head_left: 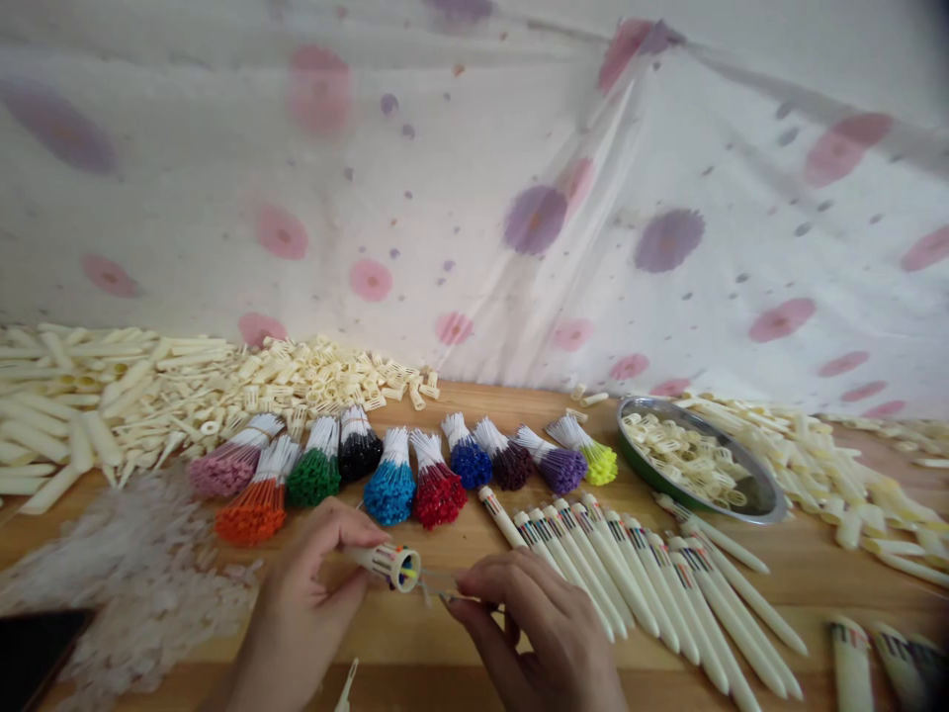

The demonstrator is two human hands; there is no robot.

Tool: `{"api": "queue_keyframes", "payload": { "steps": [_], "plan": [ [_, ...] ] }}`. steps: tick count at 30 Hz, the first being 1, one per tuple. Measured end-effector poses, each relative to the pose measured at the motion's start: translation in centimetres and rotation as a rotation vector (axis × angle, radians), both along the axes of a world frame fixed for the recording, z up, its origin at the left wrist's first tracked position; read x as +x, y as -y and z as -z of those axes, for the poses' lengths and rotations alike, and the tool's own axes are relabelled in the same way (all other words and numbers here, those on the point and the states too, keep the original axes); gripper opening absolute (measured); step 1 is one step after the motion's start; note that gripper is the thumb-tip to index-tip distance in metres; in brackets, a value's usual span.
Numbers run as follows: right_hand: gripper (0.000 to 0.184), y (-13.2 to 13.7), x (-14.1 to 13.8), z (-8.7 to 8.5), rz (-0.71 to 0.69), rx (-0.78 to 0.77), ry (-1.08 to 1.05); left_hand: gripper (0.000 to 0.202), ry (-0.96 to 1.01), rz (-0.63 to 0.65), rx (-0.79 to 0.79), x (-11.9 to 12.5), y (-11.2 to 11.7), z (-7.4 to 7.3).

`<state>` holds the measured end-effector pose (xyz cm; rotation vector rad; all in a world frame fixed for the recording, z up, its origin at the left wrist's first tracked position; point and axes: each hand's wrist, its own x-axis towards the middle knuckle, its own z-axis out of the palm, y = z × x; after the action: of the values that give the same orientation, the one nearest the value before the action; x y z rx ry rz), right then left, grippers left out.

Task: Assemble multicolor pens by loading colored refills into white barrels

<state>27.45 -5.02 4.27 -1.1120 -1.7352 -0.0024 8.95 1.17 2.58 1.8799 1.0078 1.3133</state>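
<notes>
My left hand [315, 593] pinches a cream slotted pen top [382, 562] between thumb and fingers. Its round open end faces right, and coloured slider pieces show in the slots and inside the opening. Close to that opening, my right hand [538, 618] has its fingers closed on a thin pen refill [443, 577], partly blurred; I cannot tell if there is more than one. Behind my hands stand bundles of refills with coloured ends, among them a light blue bundle [389, 485], a red bundle [439, 489] and an orange bundle [252, 509].
A row of assembled multicolour pens [630, 569] lies to the right. Behind it sits a metal dish [767, 494] of cream rings. Cream pen parts [318, 376] are heaped at the back left, with small clear plastic pieces [148, 564] in front. A dark flat object [37, 653] lies lower left.
</notes>
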Motion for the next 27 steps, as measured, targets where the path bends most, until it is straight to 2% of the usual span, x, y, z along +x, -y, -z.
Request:
{"api": "queue_keyframes", "payload": {
  "steps": [7, 14, 20, 27],
  "plan": [
    [0.007, 0.1, 0.0, -0.5, -0.021, -0.082, 0.049, 0.028, -0.015, 0.019, 0.043, 0.1, 0.1, 0.0],
    [0.01, 0.0, 0.2, -0.5, -0.01, 0.002, 0.042, 0.027, 0.003, 0.02, 0.049, 0.3, 0.0, -0.3],
    [0.006, 0.1, 0.7, -1.6, -0.022, 0.024, 0.165, 0.026, -0.021, 0.036, 0.015, 0.4, 0.1, -0.6],
    [0.007, 0.3, 1.0, -2.3, -0.045, 0.034, 0.175, 0.025, -0.012, 0.032, 0.004, 0.5, 0.3, -0.5]
  ]
}}
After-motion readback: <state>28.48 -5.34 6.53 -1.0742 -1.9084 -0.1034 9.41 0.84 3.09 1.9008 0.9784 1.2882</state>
